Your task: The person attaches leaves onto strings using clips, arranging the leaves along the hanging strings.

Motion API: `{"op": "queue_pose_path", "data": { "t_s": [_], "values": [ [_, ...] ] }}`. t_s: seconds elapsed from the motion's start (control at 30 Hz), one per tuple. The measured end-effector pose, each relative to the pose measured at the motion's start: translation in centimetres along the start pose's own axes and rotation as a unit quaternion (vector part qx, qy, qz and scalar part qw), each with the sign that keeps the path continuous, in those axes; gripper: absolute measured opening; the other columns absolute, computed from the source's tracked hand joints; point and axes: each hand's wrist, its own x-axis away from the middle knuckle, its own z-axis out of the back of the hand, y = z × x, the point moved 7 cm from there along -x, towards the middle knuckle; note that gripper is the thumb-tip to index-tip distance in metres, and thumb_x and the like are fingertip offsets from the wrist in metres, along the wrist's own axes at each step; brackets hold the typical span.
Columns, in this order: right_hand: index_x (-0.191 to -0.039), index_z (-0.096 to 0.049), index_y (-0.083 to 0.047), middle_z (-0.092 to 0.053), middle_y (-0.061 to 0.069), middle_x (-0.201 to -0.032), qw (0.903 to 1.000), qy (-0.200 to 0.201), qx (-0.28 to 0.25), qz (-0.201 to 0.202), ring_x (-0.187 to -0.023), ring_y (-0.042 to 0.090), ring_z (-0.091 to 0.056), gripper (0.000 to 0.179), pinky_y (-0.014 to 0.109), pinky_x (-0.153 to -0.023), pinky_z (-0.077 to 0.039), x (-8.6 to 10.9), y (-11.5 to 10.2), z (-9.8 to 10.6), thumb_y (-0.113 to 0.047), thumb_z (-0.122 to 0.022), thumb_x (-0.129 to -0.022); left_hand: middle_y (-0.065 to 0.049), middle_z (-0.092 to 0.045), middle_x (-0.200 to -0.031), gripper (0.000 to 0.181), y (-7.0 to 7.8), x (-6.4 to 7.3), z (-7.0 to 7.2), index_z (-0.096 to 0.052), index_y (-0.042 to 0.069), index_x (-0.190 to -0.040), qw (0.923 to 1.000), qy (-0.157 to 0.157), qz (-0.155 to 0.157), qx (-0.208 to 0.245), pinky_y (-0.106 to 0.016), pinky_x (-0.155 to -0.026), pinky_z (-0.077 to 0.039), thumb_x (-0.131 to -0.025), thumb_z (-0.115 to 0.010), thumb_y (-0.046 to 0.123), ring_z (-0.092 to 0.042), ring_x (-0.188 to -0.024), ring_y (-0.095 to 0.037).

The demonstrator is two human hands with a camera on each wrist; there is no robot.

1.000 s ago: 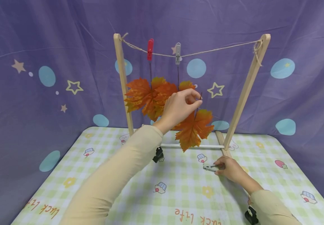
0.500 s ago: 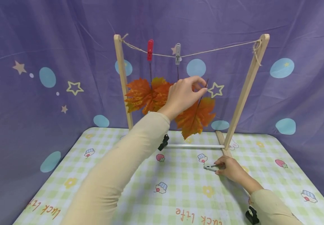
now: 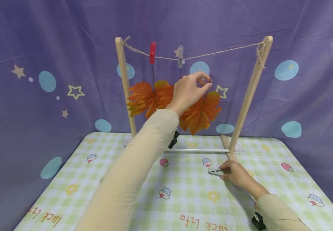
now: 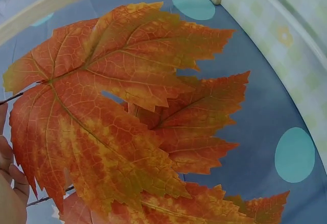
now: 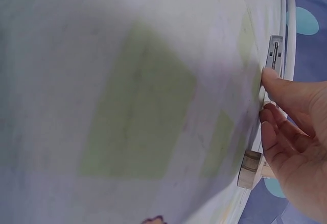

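My left hand (image 3: pixel 188 91) pinches the thin dark stem of an orange maple leaf (image 3: pixel 201 114), which hangs below the fingertips in front of the string. In the left wrist view that leaf (image 4: pixel 97 106) fills the middle, overlapping others behind it. Low over the table, my right hand (image 3: pixel 237 175) grips a grey clothespin (image 3: pixel 214 172) between thumb and fingers. On the string (image 3: pixel 224 51), a red clothespin (image 3: pixel 152 53) holds one maple leaf (image 3: pixel 146 99) by its stem. Beside it a grey clothespin (image 3: pixel 180 56) holds another stem, whose leaf is mostly hidden behind my left hand.
The string spans a left wooden post (image 3: pixel 123 70) and a right wooden post (image 3: pixel 250 93). A white rod (image 3: pixel 198 150) joins the frame low down. The checked tablecloth (image 3: pixel 137 199) covers the table, and a purple curtain (image 3: pixel 68 29) hangs behind.
My left hand has risen toward the string, lifting the pinched maple leaf with it. My right hand stays nearly still with the grey clothespin.
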Motion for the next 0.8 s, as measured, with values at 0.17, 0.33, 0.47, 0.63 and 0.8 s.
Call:
{"op": "queue_pose_path", "data": {
  "t_s": [0.17,0.33,0.47,0.63,0.8],
  "values": [
    [-0.105,-0.069,0.004,-0.063,0.007,-0.094,0.9997,-0.007,-0.014,-0.017,-0.086,0.023,-0.060,0.029,0.040,-0.075,-0.052,0.0,0.1,0.1,-0.001,-0.081,-0.078,0.012,-0.073,-0.098,0.020,0.0,-0.4,0.0,-0.071,0.027,-0.110,1.0000,0.002,0.006,0.003,-0.026,-0.061,-0.043,-0.095,-0.067,0.040,-0.059,-0.070,-0.005],
    [-0.112,-0.067,0.007,-0.065,0.010,-0.099,0.9987,-0.015,-0.036,-0.035,-0.089,0.025,-0.062,0.031,0.038,-0.074,-0.052,0.1,0.2,0.1,-0.001,-0.077,-0.084,0.012,-0.073,-0.099,0.021,0.1,-0.7,-0.2,-0.070,0.027,-0.111,0.9999,-0.004,0.012,0.010,-0.027,-0.059,-0.042,-0.095,-0.066,0.041,-0.057,-0.066,-0.006],
    [-0.112,-0.066,0.008,-0.067,0.010,-0.097,0.9986,-0.009,-0.038,-0.036,-0.087,0.024,-0.063,0.029,0.036,-0.071,-0.053,0.2,0.2,0.2,0.000,-0.073,-0.086,0.012,-0.072,-0.100,0.022,0.3,-0.8,-0.5,-0.069,0.027,-0.113,0.9996,-0.009,0.019,0.016,-0.027,-0.057,-0.040,-0.096,-0.066,0.041,-0.056,-0.063,-0.009],
    [-0.113,-0.066,0.008,-0.070,0.010,-0.093,0.9989,0.014,-0.032,-0.030,-0.084,0.024,-0.066,0.029,0.034,-0.070,-0.054,0.4,0.2,0.7,-0.003,-0.073,-0.087,0.012,-0.072,-0.102,0.022,0.5,-1.1,-0.8,-0.068,0.027,-0.113,0.9992,-0.014,0.029,0.022,-0.028,-0.059,-0.041,-0.096,-0.066,0.040,-0.058,-0.066,-0.009],
    [-0.119,-0.066,0.006,-0.070,0.012,-0.097,0.9984,0.035,-0.033,-0.029,-0.084,0.024,-0.067,0.032,0.035,-0.070,-0.055,0.9,0.3,1.6,-0.006,-0.071,-0.090,0.011,-0.071,-0.103,0.023,0.7,-1.2,-1.0,-0.068,0.027,-0.114,0.9991,-0.011,0.037,0.017,-0.027,-0.063,-0.043,-0.097,-0.064,0.041,-0.059,-0.072,-0.007]
  ]
}}
